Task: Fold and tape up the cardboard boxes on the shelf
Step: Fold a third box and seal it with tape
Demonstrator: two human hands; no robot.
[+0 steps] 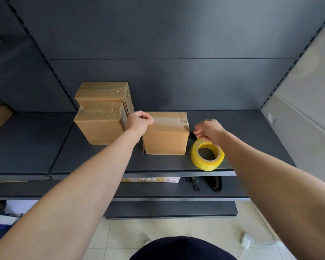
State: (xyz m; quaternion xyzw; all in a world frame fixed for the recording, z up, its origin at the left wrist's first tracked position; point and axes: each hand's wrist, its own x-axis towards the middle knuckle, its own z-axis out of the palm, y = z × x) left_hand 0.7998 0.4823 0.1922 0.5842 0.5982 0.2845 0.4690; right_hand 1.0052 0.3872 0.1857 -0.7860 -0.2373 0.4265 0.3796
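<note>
One box (166, 139) stands on the shelf (101, 162) beside the tape roll (207, 155), its top taped. Judged light and stiff, best held at corners. Left hand (139, 121) grips its top-left corner. Right hand (208, 131) curls above the roll; whether it holds anything cannot be told.

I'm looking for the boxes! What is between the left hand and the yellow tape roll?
In the head view, one cardboard box stands between the left hand and the yellow tape roll.
</note>
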